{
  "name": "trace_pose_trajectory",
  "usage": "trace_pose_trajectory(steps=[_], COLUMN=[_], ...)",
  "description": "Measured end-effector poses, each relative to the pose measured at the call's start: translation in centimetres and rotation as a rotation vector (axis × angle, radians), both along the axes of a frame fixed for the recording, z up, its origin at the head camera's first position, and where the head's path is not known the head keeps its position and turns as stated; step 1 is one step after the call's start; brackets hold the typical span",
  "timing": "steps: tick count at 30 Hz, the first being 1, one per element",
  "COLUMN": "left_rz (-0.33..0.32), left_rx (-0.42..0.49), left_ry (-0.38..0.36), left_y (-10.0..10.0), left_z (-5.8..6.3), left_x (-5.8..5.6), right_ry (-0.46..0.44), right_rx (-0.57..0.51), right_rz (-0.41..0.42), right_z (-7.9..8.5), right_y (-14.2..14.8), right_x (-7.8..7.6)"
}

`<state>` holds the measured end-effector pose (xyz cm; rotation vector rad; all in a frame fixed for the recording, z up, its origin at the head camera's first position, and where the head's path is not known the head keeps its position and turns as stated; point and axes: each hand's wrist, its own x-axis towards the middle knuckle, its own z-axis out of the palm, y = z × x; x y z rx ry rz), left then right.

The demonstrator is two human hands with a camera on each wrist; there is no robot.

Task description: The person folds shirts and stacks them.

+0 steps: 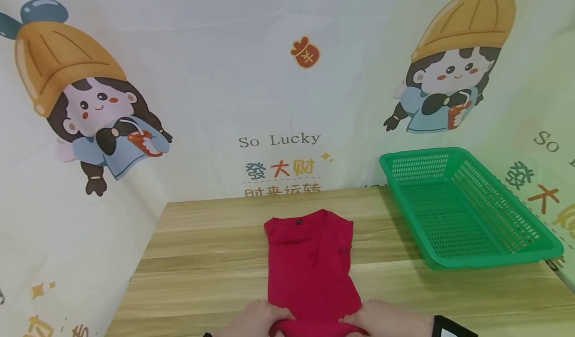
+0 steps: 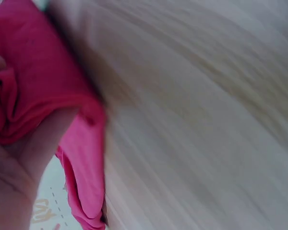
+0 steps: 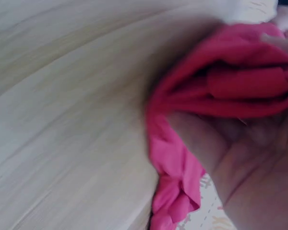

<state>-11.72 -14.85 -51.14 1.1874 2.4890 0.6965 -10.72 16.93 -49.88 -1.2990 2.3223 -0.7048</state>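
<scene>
A red short-sleeved shirt [image 1: 307, 272] lies lengthwise on the wooden table, its collar with a dark label pointing away from me and some creases across the chest. Its near end is turned over into a thick roll [image 1: 316, 328]. My left hand [image 1: 253, 319] grips the left end of that roll, and my right hand [image 1: 390, 319] grips the right end. The right wrist view shows layers of cloth curled inside the roll [image 3: 249, 84], with the thumb beneath. In the left wrist view, folded cloth [image 2: 43, 72] sits in the left hand. The frame's lower edge cuts off part of both hands.
A green plastic basket [image 1: 415, 227] with slotted sides stands at the table's right, with no contents visible. Printed white cloth [image 1: 215, 102] hangs behind and along both sides. Bare wooden tabletop [image 1: 197, 262] shows left of the shirt.
</scene>
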Motion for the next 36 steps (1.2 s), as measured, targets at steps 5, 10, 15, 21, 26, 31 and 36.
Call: trace_pose_trajectory(steps=[5, 10, 15, 21, 26, 31, 36], left_rz=[0.042, 0.205, 0.286, 0.243, 0.231, 0.199, 0.043], left_rx=[0.108, 0.153, 0.092, -0.048, -0.142, -0.171, -0.117], left_ry=[-0.336, -0.411, -0.150, 0.112, 0.398, 0.603, 0.625], left_y=[-0.3, -0.2, 0.4, 0.9, 1.1, 0.8, 0.7], left_z=[0.7, 0.8, 0.5, -0.3, -1.1, -1.5, -0.2], left_x=[-0.4, -1.0, -1.7, -2.1, -2.2, -2.0, -0.9], right_ry=[-0.231, -0.214, -0.115, 0.004, 0.170, 0.463, 0.524], right_rx=[-0.102, -0.106, -0.062, -0.003, 0.056, 0.102, 0.134], right_rz=[0.011, -0.113, -0.295, -0.387, -0.428, -0.409, -0.355], right_z=[1.5, 2.2, 1.5, -0.5, -1.6, -1.7, -0.8], right_y=[0.0, -0.2, -0.3, -1.0, -1.2, -1.6, -1.6], right_x=[-0.8, -2.9, -4.6, -5.8, -5.9, -5.2, -3.9])
